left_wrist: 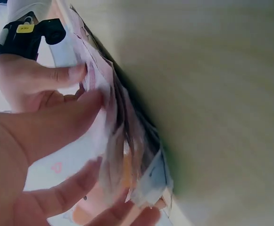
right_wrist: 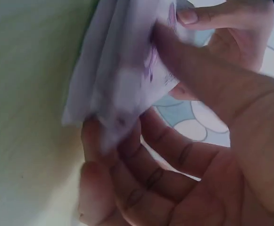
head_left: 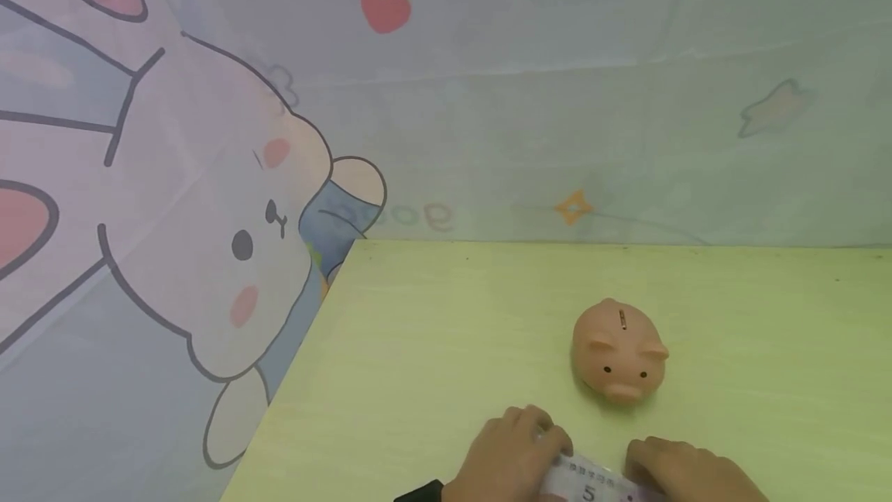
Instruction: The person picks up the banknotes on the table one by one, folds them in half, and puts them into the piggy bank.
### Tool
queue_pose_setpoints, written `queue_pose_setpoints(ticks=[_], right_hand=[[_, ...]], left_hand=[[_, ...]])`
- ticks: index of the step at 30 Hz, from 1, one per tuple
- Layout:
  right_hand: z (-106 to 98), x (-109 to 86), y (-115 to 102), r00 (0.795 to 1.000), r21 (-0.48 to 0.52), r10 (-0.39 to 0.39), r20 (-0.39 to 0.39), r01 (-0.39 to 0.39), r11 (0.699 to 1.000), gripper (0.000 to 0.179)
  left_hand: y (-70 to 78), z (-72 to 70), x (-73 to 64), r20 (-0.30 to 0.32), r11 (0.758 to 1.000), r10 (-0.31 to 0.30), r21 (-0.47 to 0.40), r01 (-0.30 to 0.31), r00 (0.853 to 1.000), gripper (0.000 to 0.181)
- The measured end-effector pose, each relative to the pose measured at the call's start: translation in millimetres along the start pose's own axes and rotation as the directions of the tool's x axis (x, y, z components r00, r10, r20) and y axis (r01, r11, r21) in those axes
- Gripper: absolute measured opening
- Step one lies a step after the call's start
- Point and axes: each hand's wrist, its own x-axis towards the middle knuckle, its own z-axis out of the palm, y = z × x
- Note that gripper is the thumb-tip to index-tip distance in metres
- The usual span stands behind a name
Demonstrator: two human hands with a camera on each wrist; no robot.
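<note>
At the near edge of the head view, my left hand (head_left: 507,455) and my right hand (head_left: 697,471) hold a stack of banknotes (head_left: 585,479) between them. A printed 5 shows on the top note. In the left wrist view, the left thumb lies on the face of the notes (left_wrist: 120,127) with fingers behind, and their edges fan unevenly. The right wrist view shows the right thumb pressed on the other end of the stack (right_wrist: 122,61), its fingers curled under the edge. A pink piggy bank (head_left: 619,351) stands just beyond the hands, slot up and snout facing me.
The hands work over a yellow-green tabletop (head_left: 418,347), whose left edge slants toward me. Behind it hangs a pale cloth (head_left: 530,99) with a heart and stars. A large cartoon rabbit (head_left: 209,215) is printed on the cloth at the left.
</note>
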Motion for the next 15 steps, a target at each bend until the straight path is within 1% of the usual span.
queue_pose_setpoints(ticks=[1, 3, 4, 5, 6, 7, 8, 9, 10, 11, 12, 13, 14, 15], right_hand=[[-1.8, -0.9, 0.2, 1.0, 0.037, 0.001, -0.002, -0.001, 0.999, 0.04], [-6.3, -3.1, 0.8, 1.0, 0.118, -0.021, -0.008, 0.022, 0.993, 0.032], [-9.1, -3.8, 1.2, 0.999, 0.162, -0.049, -0.013, 0.05, 0.986, 0.028], [-11.8, -4.3, 2.0, 0.994, 0.203, -0.1, -0.033, 0.105, 0.974, 0.025], [-14.8, -4.7, 2.7, 0.986, 0.241, -0.157, -0.055, 0.165, 0.956, 0.023], [-18.4, -5.3, 3.0, 0.975, 0.281, -0.209, -0.072, 0.221, 0.934, 0.02], [-22.5, -5.7, 3.0, 0.959, 0.314, -0.265, -0.096, 0.282, 0.907, 0.018], [-27.9, -6.3, 2.3, 0.945, 0.353, -0.307, -0.111, 0.327, 0.877, 0.017], [-33.7, -7.4, 1.4, 0.925, 0.377, -0.354, -0.14, 0.381, 0.845, 0.016], [-39.9, -8.6, 0.0, 0.899, 0.372, -0.397, -0.187, 0.439, 0.818, 0.017], [-47.9, -10.7, -2.8, 0.886, 0.366, -0.41, -0.218, 0.463, 0.807, 0.018], [-56.7, -13.0, -6.6, 0.871, 0.341, -0.418, -0.258, 0.487, 0.804, 0.021], [-65.9, -15.1, -11.4, 0.85, 0.3, -0.423, -0.313, 0.511, 0.806, 0.024], [-75.5, -17.6, -16.8, 0.829, 0.264, -0.421, -0.369, 0.528, 0.807, 0.028]], left_hand=[[0.1, -0.6, 0.6, -0.021, 1.0, -0.005, -0.008, 0.005, 1.0, 0.04], [-0.2, -0.8, 0.8, -0.1, 1.0, -0.003, -0.009, 0.002, 0.995, 0.033], [-0.4, -1.3, 0.3, -0.139, 1.0, 0.002, -0.009, -0.003, 0.99, 0.03], [-0.7, -1.9, 0.0, -0.174, 1.0, 0.005, -0.003, -0.006, 0.985, 0.027], [-1.0, -4.0, -0.5, -0.192, 1.0, 0.004, -0.003, -0.004, 0.981, 0.025], [-1.3, -7.0, -0.8, -0.199, 1.0, -0.002, -0.015, -0.001, 0.98, 0.024], [-1.4, -11.4, -1.3, -0.187, 0.999, -0.015, -0.052, 0.005, 0.982, 0.024], [-1.8, -17.1, -0.8, -0.157, 0.995, -0.029, -0.1, 0.013, 0.987, 0.024], [-2.4, -24.1, -0.5, -0.13, 0.986, -0.041, -0.167, 0.019, 0.991, 0.024], [-2.8, -31.7, 0.0, -0.114, 0.971, -0.054, -0.239, 0.025, 0.992, 0.024], [-3.1, -40.7, 0.4, -0.096, 0.946, -0.069, -0.322, 0.034, 0.993, 0.024], [-3.5, -50.0, 1.1, -0.093, 0.911, -0.081, -0.412, 0.036, 0.992, 0.024], [-4.2, -58.9, 1.9, -0.108, 0.873, -0.086, -0.488, 0.022, 0.99, 0.023], [-5.0, -67.8, 3.1, -0.14, 0.835, -0.082, -0.55, -0.009, 0.987, 0.022]])
